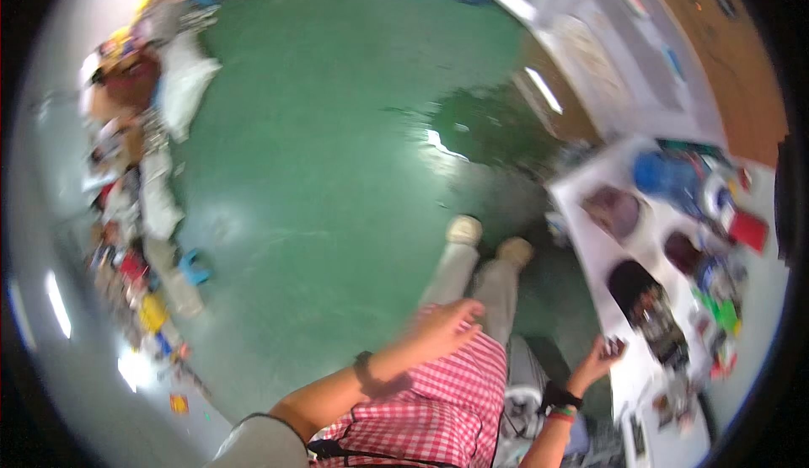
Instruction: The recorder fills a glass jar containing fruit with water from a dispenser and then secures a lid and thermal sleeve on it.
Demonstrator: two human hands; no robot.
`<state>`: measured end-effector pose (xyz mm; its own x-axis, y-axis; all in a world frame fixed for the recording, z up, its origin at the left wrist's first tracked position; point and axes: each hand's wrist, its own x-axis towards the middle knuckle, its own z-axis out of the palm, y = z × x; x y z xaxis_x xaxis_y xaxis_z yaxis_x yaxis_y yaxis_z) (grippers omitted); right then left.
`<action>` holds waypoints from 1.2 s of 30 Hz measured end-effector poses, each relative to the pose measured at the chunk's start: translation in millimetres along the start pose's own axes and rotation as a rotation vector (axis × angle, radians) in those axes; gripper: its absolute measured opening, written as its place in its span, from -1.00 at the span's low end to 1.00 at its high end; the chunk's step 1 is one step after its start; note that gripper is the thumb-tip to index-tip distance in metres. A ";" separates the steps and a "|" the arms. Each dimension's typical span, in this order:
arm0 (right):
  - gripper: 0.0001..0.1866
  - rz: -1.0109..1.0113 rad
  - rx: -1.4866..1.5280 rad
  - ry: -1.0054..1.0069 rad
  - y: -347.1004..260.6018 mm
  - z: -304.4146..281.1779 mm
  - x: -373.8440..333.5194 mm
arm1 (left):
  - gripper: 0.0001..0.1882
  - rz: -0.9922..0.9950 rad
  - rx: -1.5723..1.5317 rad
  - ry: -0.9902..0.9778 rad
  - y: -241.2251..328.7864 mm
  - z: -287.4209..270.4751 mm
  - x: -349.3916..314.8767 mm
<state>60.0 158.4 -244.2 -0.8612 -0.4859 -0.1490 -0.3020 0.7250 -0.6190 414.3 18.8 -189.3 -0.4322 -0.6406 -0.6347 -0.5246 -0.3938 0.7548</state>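
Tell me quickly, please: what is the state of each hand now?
Left hand: open, fingers spread, holding nothing, in the air over the pink checked shirt.
Right hand: closed on a small dark object at the white table edge.

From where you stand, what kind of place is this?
Probably a workshop or storage room. The green floor is wide and glossy, heaps of mixed goods line the left side, and a white table crowded with small things stands on the right.
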 end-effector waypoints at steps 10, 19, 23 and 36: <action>-0.40 -0.088 -0.145 0.287 46.7 -102.0 58.1 | -0.66 0.019 0.091 -0.031 -2.0 15.0 15.5; -0.07 -0.298 -0.439 -0.091 71.7 -101.3 160.8 | -0.57 0.012 0.184 -0.181 53.5 131.4 36.2; -0.09 -0.166 -0.498 -0.216 80.0 -93.8 176.9 | -0.57 0.170 0.255 -0.272 79.9 179.1 50.2; -0.50 0.804 1.261 -0.712 2.1 -119.2 22.3 | -0.19 0.281 -0.024 -0.289 135.8 224.1 62.8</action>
<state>-8.6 207.2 -156.9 -0.1682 -0.5761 -0.7999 0.9051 0.2312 -0.3568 151.5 72.9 -163.8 -0.7469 -0.5149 -0.4208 -0.3408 -0.2469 0.9071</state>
